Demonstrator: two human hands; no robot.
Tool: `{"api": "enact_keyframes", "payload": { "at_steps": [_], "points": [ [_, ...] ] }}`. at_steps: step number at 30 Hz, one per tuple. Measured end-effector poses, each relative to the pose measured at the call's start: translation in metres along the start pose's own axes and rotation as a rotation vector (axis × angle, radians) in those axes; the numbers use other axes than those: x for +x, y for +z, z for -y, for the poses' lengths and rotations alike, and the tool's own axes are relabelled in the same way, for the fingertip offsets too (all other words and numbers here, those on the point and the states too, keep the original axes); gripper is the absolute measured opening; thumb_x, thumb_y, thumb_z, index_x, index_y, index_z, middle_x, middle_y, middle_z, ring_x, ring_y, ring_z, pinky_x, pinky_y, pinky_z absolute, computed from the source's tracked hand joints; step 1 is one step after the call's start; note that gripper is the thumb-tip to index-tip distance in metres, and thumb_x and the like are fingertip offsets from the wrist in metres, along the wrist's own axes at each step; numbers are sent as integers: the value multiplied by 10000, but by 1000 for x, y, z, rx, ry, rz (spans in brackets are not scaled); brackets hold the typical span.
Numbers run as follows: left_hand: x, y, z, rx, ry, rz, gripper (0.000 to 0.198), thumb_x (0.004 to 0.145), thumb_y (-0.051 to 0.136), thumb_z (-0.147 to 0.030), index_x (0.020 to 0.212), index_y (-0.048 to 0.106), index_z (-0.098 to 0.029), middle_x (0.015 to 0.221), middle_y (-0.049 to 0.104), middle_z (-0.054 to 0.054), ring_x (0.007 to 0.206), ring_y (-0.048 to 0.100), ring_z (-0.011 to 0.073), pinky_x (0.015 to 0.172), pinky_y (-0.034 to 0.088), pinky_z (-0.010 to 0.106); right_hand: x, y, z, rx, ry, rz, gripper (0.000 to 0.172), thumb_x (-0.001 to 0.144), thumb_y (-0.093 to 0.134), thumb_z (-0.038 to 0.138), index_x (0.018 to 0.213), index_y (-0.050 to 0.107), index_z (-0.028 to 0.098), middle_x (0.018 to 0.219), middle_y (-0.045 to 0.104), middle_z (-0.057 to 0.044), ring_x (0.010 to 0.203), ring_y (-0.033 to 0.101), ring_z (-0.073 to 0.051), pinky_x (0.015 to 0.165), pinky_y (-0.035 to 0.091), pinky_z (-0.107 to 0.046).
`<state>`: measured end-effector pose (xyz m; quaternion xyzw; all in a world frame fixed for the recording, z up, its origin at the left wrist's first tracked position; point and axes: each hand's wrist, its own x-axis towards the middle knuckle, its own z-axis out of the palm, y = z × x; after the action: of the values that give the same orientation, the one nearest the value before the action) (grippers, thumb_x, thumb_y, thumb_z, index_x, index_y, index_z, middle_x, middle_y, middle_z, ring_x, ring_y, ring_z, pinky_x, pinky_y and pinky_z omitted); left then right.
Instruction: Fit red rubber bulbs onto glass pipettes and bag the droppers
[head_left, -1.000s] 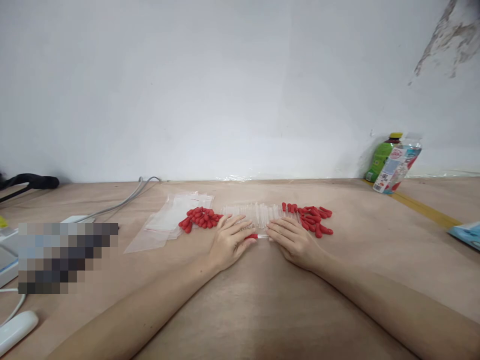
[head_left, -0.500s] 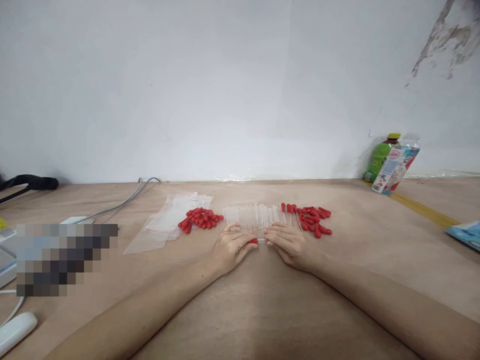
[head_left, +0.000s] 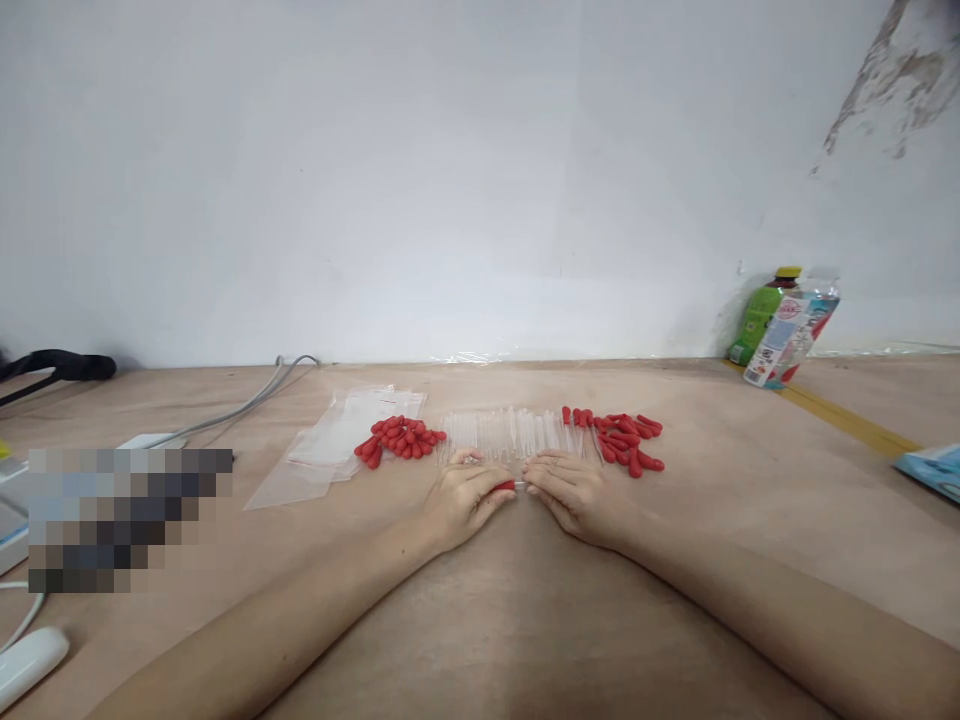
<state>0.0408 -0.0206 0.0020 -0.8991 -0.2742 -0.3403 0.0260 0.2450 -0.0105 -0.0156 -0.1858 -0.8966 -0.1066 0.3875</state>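
Note:
Between the fingers and thumb of my left hand (head_left: 466,500) is a red rubber dropper bulb (head_left: 505,486), its end showing past the fingertips. My right hand (head_left: 571,492) pinches a thin clear glass tube (head_left: 519,485), whose short visible end meets the bulb; the rest is hidden under the fingers. Just beyond both hands lies a row of clear glass tubes (head_left: 499,432). At its right end, several tubes carry red bulbs (head_left: 577,416). Loose red bulbs form a left pile (head_left: 409,437) and a right pile (head_left: 630,440).
Clear zip bags (head_left: 337,440) lie left of the bulbs. A grey cable (head_left: 251,402) runs along the table at left, with a white mouse (head_left: 34,662) nearer. At the back right, a green bottle (head_left: 759,320) and a printed bottle (head_left: 793,335) lean by the wall.
My right hand has shifted slightly left, toward the bulb in my left hand. Less of the glass tube shows between the hands. My left hand stays nearly still.

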Motion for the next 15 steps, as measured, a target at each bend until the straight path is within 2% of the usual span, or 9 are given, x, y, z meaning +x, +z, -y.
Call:
{"api": "enact_keyframes", "payload": {
  "at_steps": [4, 7, 9, 11, 13, 15],
  "points": [
    [0, 0, 4, 42, -26, -9, 140, 852, 480, -246, 945, 577, -206, 882, 686, 11, 863, 617, 145, 911, 297, 355, 5, -4, 6, -158, 83, 72, 164, 831, 455, 153, 925, 589, 160, 873, 637, -55, 836, 539, -164, 771, 399, -331],
    [-2, -1, 5, 118, -91, -46, 341, 803, 540, -340, 1110, 514, -195, 1061, 629, 74, 1077, 513, 225, 943, 270, 412, 9, -18, 4, -337, 229, 132, 164, 820, 473, 206, 795, 632, 174, 802, 615, -71, 768, 518, -183, 696, 349, -330],
    [-3, -2, 6, 154, -151, -57, 456, 787, 549, -358, 1196, 449, -181, 1174, 554, 109, 1165, 426, 253, 957, 263, 437, 12, -31, -7, -374, 422, 166, 232, 829, 452, 244, 709, 637, 170, 721, 597, -69, 711, 518, -174, 651, 336, -303],
    [-5, -2, 6, 161, -179, -35, 436, 795, 531, -317, 1200, 444, -182, 1210, 519, 113, 1185, 397, 252, 960, 270, 443, 15, -45, -27, -322, 690, 215, 301, 846, 405, 274, 683, 636, 172, 685, 599, -57, 648, 530, -151, 595, 337, -264],
    [-5, -1, 7, 151, -181, -2, 388, 794, 522, -275, 1168, 471, -190, 1206, 515, 107, 1179, 398, 249, 954, 287, 445, 17, -56, -49, -268, 934, 247, 250, 819, 423, 277, 768, 647, 177, 699, 627, -50, 663, 557, -155, 592, 349, -247],
    [-5, -1, 7, 143, -186, 15, 346, 785, 523, -255, 1125, 505, -194, 1191, 516, 106, 1159, 412, 253, 941, 308, 449, 17, -60, -68, -294, 1095, 261, 227, 776, 458, 256, 882, 631, 156, 786, 649, -73, 737, 575, -177, 603, 359, -242]
  ]
}}
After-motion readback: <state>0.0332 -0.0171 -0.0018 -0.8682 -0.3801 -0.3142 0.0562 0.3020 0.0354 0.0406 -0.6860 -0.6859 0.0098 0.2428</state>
